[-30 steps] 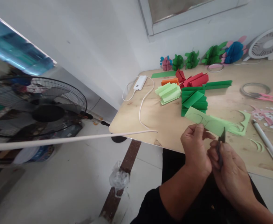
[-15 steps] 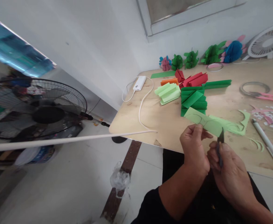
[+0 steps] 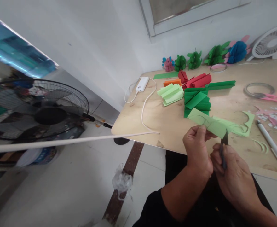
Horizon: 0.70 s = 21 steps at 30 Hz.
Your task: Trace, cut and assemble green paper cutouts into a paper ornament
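Paper strip [image 3: 211, 126], pale-green, curve-marked, is pinched by left fingers [image 3: 201, 129], dark-bladed scissors [image 3: 224, 141] clasped by right fingers [image 3: 228, 150]; cutting is apparently underway, curve-following needed next.

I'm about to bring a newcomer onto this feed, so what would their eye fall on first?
Probably the row of bright paper figures at the back of the table, then the big black fan at the picture's left. At the table's near edge, the left hand holds a pale green strip, and the right hand has a dark blade at one end of it.
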Motion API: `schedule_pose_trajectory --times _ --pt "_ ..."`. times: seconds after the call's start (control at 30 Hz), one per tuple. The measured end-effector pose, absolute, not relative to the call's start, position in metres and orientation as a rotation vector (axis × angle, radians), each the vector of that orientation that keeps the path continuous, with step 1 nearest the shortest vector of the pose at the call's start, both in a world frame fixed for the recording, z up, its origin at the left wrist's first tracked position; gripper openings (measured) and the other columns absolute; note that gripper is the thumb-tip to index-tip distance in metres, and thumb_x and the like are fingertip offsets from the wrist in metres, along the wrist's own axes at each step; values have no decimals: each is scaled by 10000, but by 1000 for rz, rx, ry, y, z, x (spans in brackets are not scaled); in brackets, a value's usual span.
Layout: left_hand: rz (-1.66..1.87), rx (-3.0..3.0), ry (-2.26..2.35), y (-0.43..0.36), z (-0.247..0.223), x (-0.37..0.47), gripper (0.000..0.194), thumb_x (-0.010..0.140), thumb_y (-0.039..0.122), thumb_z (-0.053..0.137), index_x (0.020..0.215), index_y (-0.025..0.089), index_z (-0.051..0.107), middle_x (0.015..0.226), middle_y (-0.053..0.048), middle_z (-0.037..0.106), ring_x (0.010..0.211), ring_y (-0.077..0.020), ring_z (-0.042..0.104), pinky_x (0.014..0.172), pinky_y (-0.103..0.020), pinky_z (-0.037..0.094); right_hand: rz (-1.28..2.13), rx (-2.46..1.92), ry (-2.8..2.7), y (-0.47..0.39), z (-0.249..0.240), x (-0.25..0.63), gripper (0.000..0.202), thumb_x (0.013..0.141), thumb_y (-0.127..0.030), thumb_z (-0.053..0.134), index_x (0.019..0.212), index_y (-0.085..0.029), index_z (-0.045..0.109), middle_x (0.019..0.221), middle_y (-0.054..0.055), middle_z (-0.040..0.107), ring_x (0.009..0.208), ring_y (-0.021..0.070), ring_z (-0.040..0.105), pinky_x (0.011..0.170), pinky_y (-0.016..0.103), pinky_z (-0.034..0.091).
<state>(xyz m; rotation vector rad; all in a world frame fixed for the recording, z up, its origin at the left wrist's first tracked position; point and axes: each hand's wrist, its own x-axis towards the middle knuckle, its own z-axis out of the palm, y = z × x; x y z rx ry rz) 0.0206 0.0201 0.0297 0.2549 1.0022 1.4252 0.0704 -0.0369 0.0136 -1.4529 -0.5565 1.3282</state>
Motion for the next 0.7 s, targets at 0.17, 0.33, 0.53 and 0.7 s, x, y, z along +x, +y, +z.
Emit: schedule_pose_trajectory --times 0.17,0.33,0.53,0.7 --pt "1417 252 1026 21 29 19 136 741 228 601 653 147 537 552 14 557 539 -89 546 637 -236 404 1325 -1447 -561 -36 17 70 396 816 -571 465 635 -219 469 510 -39 362 481 83 334 419 231 289" --pt "1396 268 1031 21 27 18 150 724 244 613 647 145 532 565 3 564 554 -97 543 635 -244 408 1370 -1388 -526 -36 12 71 390 820 -580 447 665 -223 470 521 -49 338 489 81 324 458 236 325" --pt "1389 269 1004 22 27 19 160 709 254 620 642 154 514 562 8 549 561 -98 540 637 -249 415 1385 -1357 -503 -32 9 73 402 818 -575 458 640 -214 458 535 -47 323 495 73 304 445 230 301" --pt "1386 256 1003 23 27 19 146 704 246 613 646 155 515 556 10 539 550 -102 547 634 -256 418 1365 -1373 -503 -32 11 74 376 817 -571 469 693 -217 504 538 -47 331 496 77 305 431 230 290"
